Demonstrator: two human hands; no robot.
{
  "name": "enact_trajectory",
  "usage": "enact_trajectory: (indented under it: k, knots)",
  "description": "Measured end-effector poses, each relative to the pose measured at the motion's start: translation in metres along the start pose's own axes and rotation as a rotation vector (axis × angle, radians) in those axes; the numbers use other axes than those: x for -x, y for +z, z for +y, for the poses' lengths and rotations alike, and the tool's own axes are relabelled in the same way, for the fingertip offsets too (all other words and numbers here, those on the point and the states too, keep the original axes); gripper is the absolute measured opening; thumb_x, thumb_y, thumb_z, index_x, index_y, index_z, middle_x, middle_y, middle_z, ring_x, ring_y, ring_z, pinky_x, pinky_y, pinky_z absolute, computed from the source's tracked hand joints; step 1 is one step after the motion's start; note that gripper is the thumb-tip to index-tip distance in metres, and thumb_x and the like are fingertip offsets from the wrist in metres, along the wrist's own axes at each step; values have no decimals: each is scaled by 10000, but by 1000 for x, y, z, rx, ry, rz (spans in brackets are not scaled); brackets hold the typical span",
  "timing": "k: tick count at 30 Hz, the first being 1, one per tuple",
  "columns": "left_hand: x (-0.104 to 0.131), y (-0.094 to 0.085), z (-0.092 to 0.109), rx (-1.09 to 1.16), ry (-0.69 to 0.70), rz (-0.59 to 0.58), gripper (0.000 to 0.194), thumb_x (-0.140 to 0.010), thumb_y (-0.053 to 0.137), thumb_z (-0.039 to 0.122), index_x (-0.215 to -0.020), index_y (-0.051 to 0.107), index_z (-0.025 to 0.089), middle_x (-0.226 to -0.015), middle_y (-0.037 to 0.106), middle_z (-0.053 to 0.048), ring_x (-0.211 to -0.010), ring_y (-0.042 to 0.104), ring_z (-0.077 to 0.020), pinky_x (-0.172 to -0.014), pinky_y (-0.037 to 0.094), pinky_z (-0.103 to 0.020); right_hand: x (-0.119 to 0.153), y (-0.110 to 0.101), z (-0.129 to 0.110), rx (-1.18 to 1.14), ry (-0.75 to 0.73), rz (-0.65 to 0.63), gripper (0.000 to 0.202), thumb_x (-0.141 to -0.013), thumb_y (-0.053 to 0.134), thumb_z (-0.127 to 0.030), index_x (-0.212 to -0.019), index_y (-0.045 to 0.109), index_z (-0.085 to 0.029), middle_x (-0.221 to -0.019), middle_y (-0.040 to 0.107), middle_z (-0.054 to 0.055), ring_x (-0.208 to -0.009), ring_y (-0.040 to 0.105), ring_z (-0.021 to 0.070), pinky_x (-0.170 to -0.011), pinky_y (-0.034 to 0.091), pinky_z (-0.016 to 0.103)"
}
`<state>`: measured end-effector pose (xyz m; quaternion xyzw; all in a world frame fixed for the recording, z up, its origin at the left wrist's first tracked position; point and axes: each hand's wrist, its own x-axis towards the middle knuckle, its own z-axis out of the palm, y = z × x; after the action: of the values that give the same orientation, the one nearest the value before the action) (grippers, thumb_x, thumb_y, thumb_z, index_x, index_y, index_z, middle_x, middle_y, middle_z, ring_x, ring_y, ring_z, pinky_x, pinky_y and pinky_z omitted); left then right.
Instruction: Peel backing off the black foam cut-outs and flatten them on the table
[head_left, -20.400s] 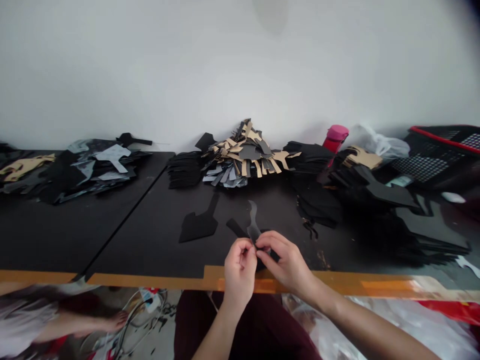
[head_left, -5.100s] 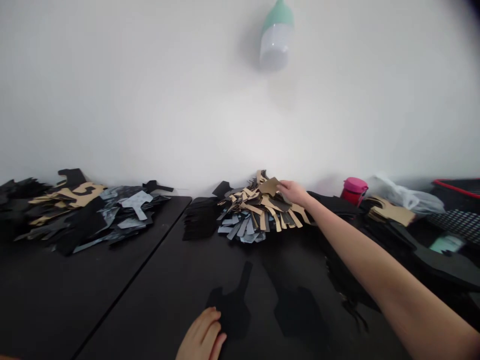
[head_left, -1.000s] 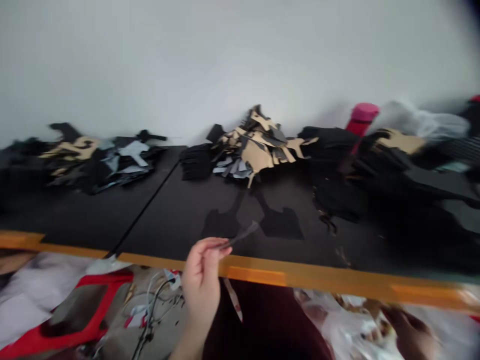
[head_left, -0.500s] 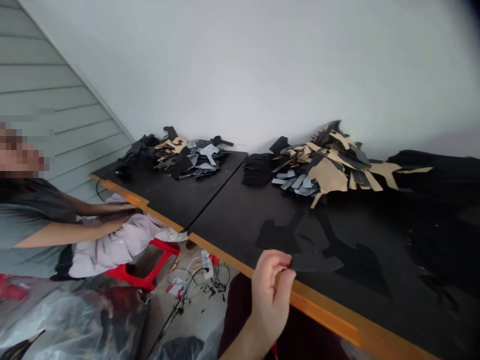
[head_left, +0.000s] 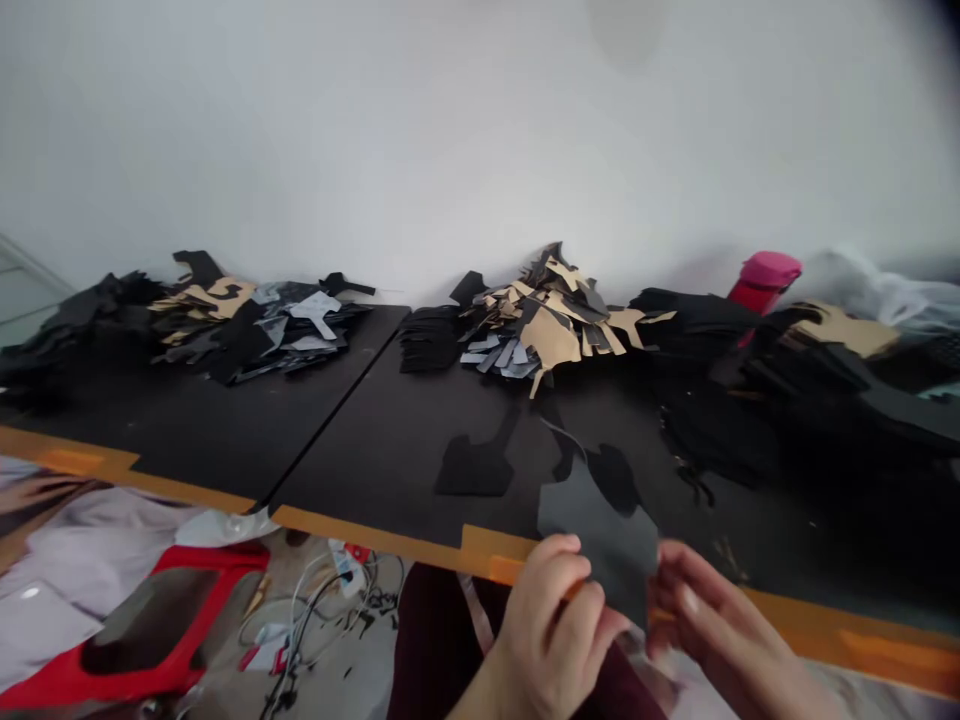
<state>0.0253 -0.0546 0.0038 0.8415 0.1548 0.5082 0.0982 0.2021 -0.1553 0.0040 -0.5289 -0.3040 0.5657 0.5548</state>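
A dark grey cut piece point(head_left: 600, 535) is held at the table's front edge, its lower left edge gripped by my left hand point(head_left: 551, 620), fingers curled. On its right side, my right hand point(head_left: 709, 620) pinches the edge, slightly blurred. Behind the piece, two black cut shapes lie on the black table; the left one point(head_left: 475, 465) is flat with a narrow arm pointing back. Farther back is a pile of tan, black and grey pieces point(head_left: 555, 330), beside a neat black stack point(head_left: 429, 340).
More cut pieces point(head_left: 300, 325) are heaped at the back left. A pink-topped red container point(head_left: 765, 280) and clear plastic point(head_left: 900, 300) stand at the back right. Orange tape point(head_left: 360, 530) lines the front edge. Below are a red stool point(head_left: 202, 620), cables and a co-worker's hand point(head_left: 45, 500).
The view has swung right. My right hand has come into view, and the dark grey piece is now lifted between both hands. The co-worker is mostly out of view.
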Motion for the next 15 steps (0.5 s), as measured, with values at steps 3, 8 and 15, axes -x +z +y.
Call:
enact_trajectory:
  k: [3, 8, 15]
  knots:
    - [-3, 6, 6, -25, 56, -23, 333, -737, 665, 157, -1020, 492, 121, -956, 559, -138, -1091, 537, -265, -898, 522, -390, -28, 11, -19, -24, -30, 97, 297, -758, 648, -453, -944, 548, -244, -794, 522, 11, -654, 501, 124, -580, 452, 236]
    - [-4, 18, 0, -113, -49, -110, 345, -744, 671, 211, -1028, 491, 135, -1060, 515, -161, -1157, 478, -286, -923, 492, -417, -44, -10, -23, 180, -140, 194, 297, -768, 643, -445, -902, 544, -199, -771, 510, 9, -684, 486, 117, -603, 456, 209]
    - [-30, 59, -51, -71, -213, -376, 306, -846, 535, 286, -1109, 480, 140, -1185, 456, -170, -1156, 440, -280, -936, 436, -462, -67, -60, -63, 184, -260, 448, 396, -713, 681, -468, -951, 497, -210, -763, 503, -14, -626, 478, 91, -507, 420, 169]
